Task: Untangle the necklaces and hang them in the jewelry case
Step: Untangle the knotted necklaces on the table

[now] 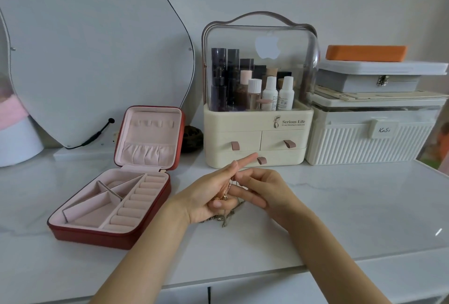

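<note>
A tangle of thin gold and bronze necklaces (227, 209) hangs between my two hands above the white marble tabletop, its lower end trailing onto the surface. My left hand (211, 194) holds the bundle against its palm, thumb pressed over the chains and forefinger stretched out. My right hand (261, 189) pinches a fine chain near the top of the tangle, fingers curled. The red jewelry case (114, 233) lies open to the left, pink-lined, with ring rolls and dividers in its base. Its raised lid (150, 136) carries a row of small hooks and a gathered pocket.
A cream cosmetics organiser (255, 143) with a clear dome and three drawers stands just behind my hands. White ribbed storage box (364, 143) with stacked boxes sits at the right. A curved mirror (97, 60) leans at the back left. The table's front edge (243, 277) runs below my forearms.
</note>
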